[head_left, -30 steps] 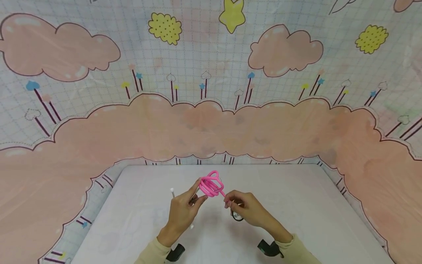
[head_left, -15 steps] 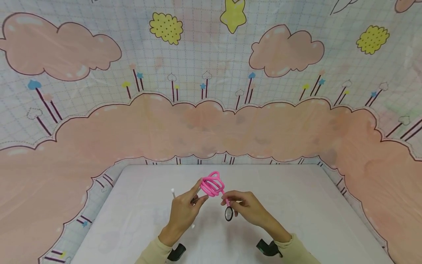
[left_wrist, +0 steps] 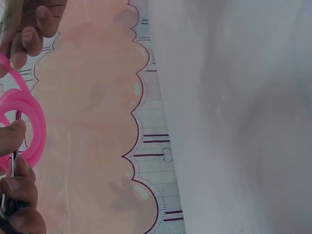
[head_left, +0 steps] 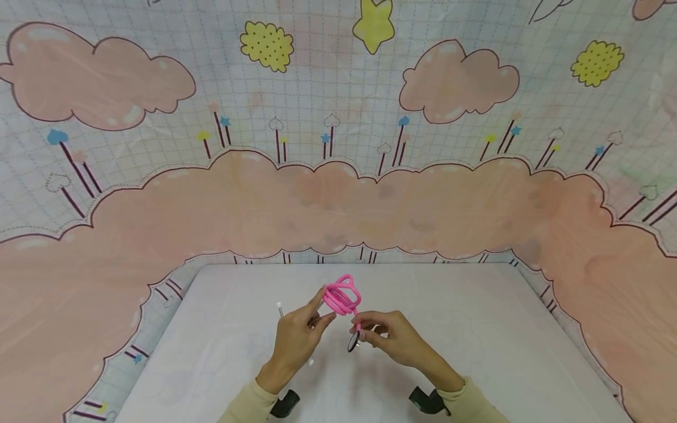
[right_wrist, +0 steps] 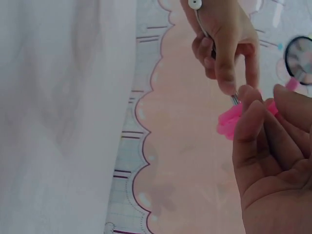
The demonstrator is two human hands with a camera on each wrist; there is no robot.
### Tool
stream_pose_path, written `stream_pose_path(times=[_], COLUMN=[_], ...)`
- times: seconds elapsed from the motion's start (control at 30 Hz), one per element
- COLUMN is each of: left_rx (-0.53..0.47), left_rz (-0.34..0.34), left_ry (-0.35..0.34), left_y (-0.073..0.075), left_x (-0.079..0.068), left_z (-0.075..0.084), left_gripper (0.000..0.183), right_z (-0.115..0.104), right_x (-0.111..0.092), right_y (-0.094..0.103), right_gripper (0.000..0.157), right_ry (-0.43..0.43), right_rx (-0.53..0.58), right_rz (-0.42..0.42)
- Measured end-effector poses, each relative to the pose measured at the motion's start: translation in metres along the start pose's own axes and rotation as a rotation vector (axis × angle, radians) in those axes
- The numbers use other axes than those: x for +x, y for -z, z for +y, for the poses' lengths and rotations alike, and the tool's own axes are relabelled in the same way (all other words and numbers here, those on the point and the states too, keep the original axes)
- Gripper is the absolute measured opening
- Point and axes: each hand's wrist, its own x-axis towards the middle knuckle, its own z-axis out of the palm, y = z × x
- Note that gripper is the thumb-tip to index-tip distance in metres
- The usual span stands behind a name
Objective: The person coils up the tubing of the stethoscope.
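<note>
A stethoscope with pink tubing (head_left: 341,298) is held up above the white table, its tube wound into several loops. My left hand (head_left: 296,341) grips the coil at its left side between thumb and fingers, along with the metal ear tubes; one white ear tip (head_left: 279,305) sticks out behind the hand. With thumb and fingertips my right hand (head_left: 394,338) pinches the tube's free end just below the coil. The round, black-rimmed chest piece (head_left: 354,341) hangs tilted under those fingertips. In the right wrist view, the right fingers hide part of the pink loops (right_wrist: 229,122).
The white tabletop (head_left: 465,305) lies beneath both hands. Behind it and along its sides hangs a cloth (head_left: 370,205) printed with clouds and stars. Black wrist cameras (head_left: 427,400) sit under the sleeves.
The chest piece has swung left, from beside the right fingers to below their tips. My right hand has shifted slightly left with the tube end. The left hand and coil have barely moved.
</note>
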Motion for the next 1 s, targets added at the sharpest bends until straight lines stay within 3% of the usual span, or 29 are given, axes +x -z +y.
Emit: stream_pose_path(times=[0.23, 0.53, 0.7, 1.0], left_rx=[0.010, 0.034, 0.046, 0.079], left_rz=[-0.006, 0.007, 0.036, 0.047], left_ry=[-0.013, -0.029, -0.048, -0.100], left_y=[-0.003, -0.005, -0.007, -0.007], left_x=[-0.001, -0.002, -0.003, -0.002], left_z=[0.002, 0.007, 0.008, 0.015], left_gripper=[0.064, 0.063, 0.063, 0.064], right_z=[0.005, 0.009, 0.001, -0.036], right_x=[0.000, 0.002, 0.002, 0.003], right_y=[-0.005, -0.016, -0.019, -0.017], right_gripper=[0.018, 0.011, 0.014, 0.021], right_ry=[0.076, 0.075, 0.007, -0.106], right_rx=[0.042, 0.084, 0.074, 0.074], right_rz=[0.084, 0.200, 0.230, 0.306])
